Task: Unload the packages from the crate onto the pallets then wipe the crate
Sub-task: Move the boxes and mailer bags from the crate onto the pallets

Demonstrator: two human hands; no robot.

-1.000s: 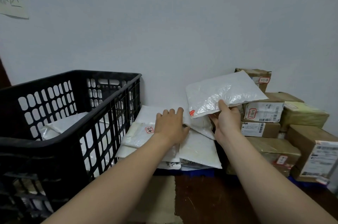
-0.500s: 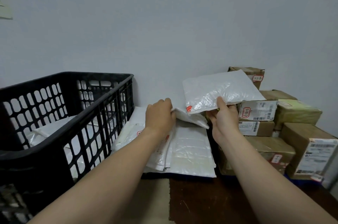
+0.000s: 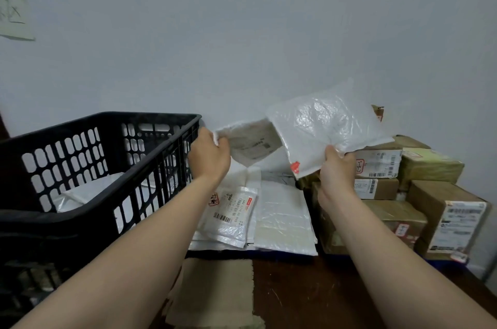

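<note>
Mid-frame, the left hand (image 3: 209, 156) grips a small envelope (image 3: 250, 143); the right hand (image 3: 336, 167) pinches a padded bag (image 3: 322, 127) by its edge. Both look light, floppy, slick.

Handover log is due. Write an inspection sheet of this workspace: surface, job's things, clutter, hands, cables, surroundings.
Surface: dark brown surface, scuffed.
Job's things: black crate holds white mailers; mailer stack lies flat beside it; taped cardboard boxes are stacked at right.
Clutter: beige sheet in front of the stack.
Hands: left hand grips a small labelled mailer; right hand grips a bubble mailer; both are lifted.
Cables: nothing seen.
Surroundings: pale wall; paper note at upper left.
</note>
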